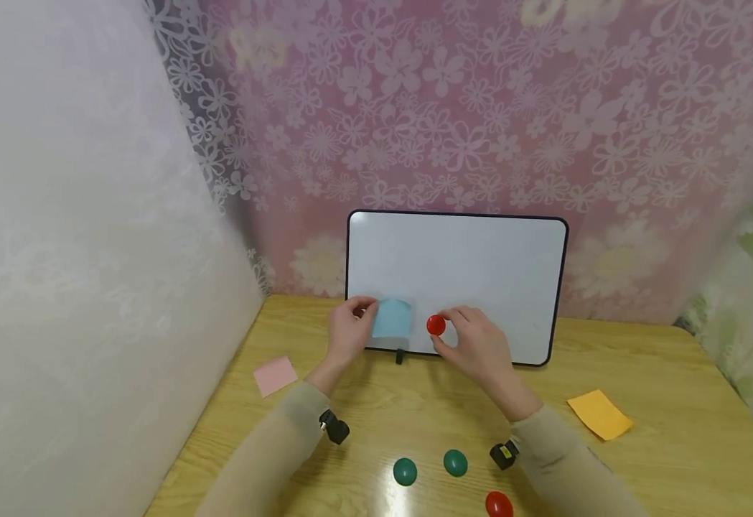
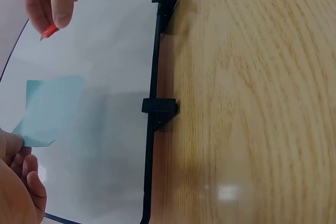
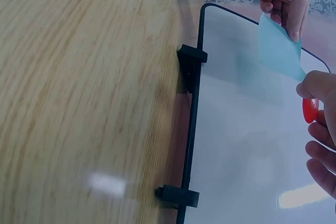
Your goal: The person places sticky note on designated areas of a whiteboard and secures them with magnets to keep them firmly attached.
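Observation:
My left hand (image 1: 348,332) pinches the left edge of a light blue sticky note (image 1: 392,319), which hangs before the lower left part of a whiteboard (image 1: 466,266). To the right of the note, my right hand (image 1: 479,348) grips a round red magnet (image 1: 436,325) between thumb and fingers. In the left wrist view the note (image 2: 52,109) stretches out from the fingertips over the board. The right wrist view has the red magnet (image 3: 310,109) partly hidden by the thumb and fingers. Whether the note touches the board I cannot tell.
On the wooden table (image 1: 376,409) lie a pink sticky note (image 1: 276,375) at left and an orange one (image 1: 600,414) at right. Two green magnets (image 1: 405,472) and another red magnet (image 1: 499,504) lie near the front. Black feet (image 3: 178,196) hold the board's lower edge.

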Demonstrator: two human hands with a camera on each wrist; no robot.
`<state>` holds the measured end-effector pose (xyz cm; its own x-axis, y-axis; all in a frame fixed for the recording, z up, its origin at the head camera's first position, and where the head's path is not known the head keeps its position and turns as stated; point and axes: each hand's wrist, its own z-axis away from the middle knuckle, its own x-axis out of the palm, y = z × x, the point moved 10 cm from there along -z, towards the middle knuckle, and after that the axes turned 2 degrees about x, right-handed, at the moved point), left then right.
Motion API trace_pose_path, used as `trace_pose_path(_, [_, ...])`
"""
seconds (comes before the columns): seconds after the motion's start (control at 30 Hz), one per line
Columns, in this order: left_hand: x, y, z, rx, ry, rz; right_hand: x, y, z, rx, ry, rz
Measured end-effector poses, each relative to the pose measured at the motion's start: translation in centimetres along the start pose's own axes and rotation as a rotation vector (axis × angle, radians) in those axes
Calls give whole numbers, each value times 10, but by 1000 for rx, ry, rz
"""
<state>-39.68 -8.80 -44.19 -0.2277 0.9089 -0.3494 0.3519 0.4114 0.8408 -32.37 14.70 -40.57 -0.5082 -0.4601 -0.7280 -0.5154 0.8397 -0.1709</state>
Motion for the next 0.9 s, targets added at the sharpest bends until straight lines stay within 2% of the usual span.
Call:
trace_pose_path(0.2, [2,2,-5,-9,2,0,4,-1,-7,10,-33,19])
trace_pose_path(0.4, [0,5,-11,26,15,-4,7,-4,-17,10,-49,27])
trace_pose_path(0.7, [2,15,-20,66,-8,-35,7,-13,-33,-33,-23,8])
trace_pose_path(0.9, [5,16,-24,57,-14,-29,14,-15,-42,-38,-29,16])
